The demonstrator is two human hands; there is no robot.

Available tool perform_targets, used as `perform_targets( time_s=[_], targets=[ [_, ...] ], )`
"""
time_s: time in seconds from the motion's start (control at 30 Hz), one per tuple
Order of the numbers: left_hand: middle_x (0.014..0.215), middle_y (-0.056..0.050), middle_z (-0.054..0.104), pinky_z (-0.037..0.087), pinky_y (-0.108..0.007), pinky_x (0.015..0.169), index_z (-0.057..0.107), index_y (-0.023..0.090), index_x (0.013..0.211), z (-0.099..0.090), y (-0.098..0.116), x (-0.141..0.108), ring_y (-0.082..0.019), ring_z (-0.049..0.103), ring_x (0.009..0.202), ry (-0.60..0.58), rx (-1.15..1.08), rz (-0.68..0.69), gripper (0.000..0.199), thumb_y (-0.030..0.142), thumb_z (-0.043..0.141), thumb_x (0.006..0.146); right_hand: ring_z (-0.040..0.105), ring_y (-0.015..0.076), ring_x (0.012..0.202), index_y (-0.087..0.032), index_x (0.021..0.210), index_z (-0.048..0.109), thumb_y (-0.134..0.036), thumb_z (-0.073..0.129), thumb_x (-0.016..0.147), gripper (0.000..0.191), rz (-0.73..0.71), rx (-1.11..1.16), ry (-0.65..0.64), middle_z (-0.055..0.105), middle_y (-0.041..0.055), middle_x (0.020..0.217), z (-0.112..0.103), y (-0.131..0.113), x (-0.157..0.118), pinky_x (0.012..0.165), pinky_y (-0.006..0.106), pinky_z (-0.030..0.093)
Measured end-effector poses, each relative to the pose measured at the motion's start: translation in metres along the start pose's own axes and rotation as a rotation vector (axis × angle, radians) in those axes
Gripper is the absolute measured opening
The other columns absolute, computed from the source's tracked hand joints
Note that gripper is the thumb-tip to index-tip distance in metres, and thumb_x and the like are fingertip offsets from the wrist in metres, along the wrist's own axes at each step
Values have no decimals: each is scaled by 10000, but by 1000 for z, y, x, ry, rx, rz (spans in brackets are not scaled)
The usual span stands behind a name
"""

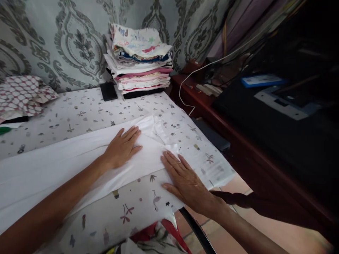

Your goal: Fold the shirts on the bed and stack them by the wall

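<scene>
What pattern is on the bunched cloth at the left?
Red-and-white honeycomb-like pattern, clearest in the head view.

Phone [108,91] beside folded clothes stack [143,63].

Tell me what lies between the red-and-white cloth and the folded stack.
A flat black object, apparently a phone, lies near the folded stack; between it and the red-and-white cloth, only printed cover shows in the head view.

My one view looks from my head, forward and down past my own arms, close over the table [87,102], and reaches to the patterned curtain [82,46] behind.
</scene>
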State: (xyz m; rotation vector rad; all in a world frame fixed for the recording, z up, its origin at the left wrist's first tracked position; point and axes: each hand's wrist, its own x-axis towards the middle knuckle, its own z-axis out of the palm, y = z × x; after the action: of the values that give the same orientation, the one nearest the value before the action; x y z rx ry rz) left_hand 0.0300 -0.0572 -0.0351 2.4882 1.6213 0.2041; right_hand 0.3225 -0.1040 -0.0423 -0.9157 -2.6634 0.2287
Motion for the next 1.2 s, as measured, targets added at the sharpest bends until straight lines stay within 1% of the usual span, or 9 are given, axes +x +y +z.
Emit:
perform_targets(
  time_s=[0.1,0.2,0.27,0.33,0.43,0.73,1.0,1.1,1.2],
  targets=[
    [1647,-126,268,137,-503,1245,303,158,1551,-2,-1,-2,-245,200,1536,-12,-20,-6,628,523,256,1043,524,274,1344,-180,1368,566,-330,471,1009,401,223,138,135,550,163,1446,-12,6,-14,1076,457,488],
    [1623,-146,324,122,-550,1234,353,156,1521,-8,6,0,-277,245,1519,20,-45,0,591,495,268,1045,702,221,891,-187,1106,681,-354,496,984,278,523,330,263,702,110,1043,-23,13,-13,729,335,586],
    [1559,-144,430,142,-577,1217,425,173,1467,-13,18,7,-295,329,1472,70,-92,35,513,438,284,1051,612,155,574,-182,1070,670,-391,518,954,283,655,514,211,638,21,758,-29,16,-5,519,280,504],
    [1406,-130,562,272,-532,1164,518,178,1362,-17,35,17,-286,460,1344,87,-169,113,416,367,316,1051,490,112,433,-179,1082,649,-396,538,917,295,711,688,87,529,-48,624,-32,18,4,425,248,409],
    [1159,-102,611,430,-411,980,600,173,1142,-13,58,36,-251,530,1100,48,-236,222,260,284,394,1029,428,93,389,-187,1009,629,-376,566,864,246,721,797,-42,459,-87,545,-33,21,16,394,222,343],
    [975,-87,571,415,-416,862,549,183,899,14,61,53,-246,480,939,121,-238,152,220,175,355,1003,415,78,335,-213,760,516,-371,564,828,179,757,880,-127,498,-81,501,-33,29,21,349,195,295],
    [1057,-98,615,480,-400,916,558,180,1012,3,63,47,-238,547,1010,144,-302,155,154,208,407,1015,410,97,347,-224,724,527,-376,539,851,199,743,771,-92,477,-74,482,-34,28,21,344,213,296],
    [1228,-113,621,489,-408,989,528,206,1195,-8,56,30,-238,565,1160,156,-332,194,230,247,366,1037,442,120,394,-226,892,619,-371,515,905,178,609,502,101,459,-75,478,-37,20,28,392,233,364],
    [1444,-124,540,407,-459,1121,485,220,1333,-12,39,10,-241,471,1368,141,-242,132,337,301,313,1055,591,150,535,-225,1092,635,-322,457,969,237,400,347,190,633,-11,643,-36,4,53,561,279,527]
  ],
)
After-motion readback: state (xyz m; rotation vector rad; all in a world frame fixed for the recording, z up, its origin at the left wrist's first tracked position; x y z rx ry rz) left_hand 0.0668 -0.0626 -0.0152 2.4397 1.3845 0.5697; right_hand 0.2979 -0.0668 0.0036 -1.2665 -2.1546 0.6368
